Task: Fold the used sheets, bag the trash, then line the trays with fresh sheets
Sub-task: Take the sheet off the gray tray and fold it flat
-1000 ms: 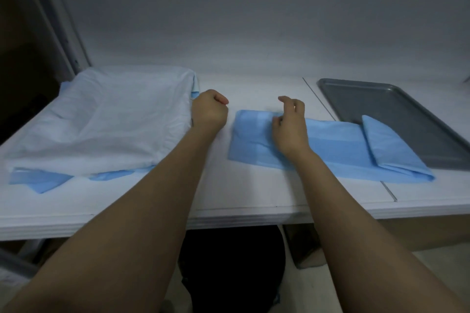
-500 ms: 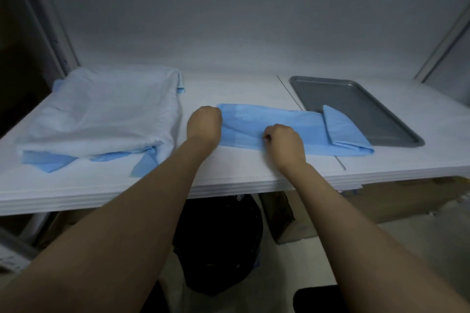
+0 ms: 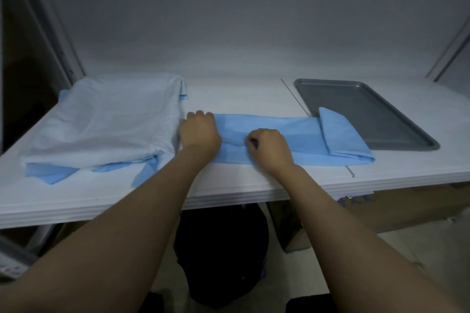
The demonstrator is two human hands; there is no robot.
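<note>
The white tabletop (image 3: 241, 99) carries everything. At nine o'clock lies a rumpled pale sheet pile (image 3: 106, 119), blue edges showing beneath, apparently unfolded. At three o'clock the grey tray (image 3: 381, 109) sits bare, unlined. At centre the blue sheet (image 3: 305, 134) is a long folded strip, its right end doubled onto the tray's near corner. The left hand (image 3: 199, 132) grip is closed on its left end, the right hand (image 3: 269, 147) pinched on its middle. Folding seems midway; bagging and lining remain.
</note>
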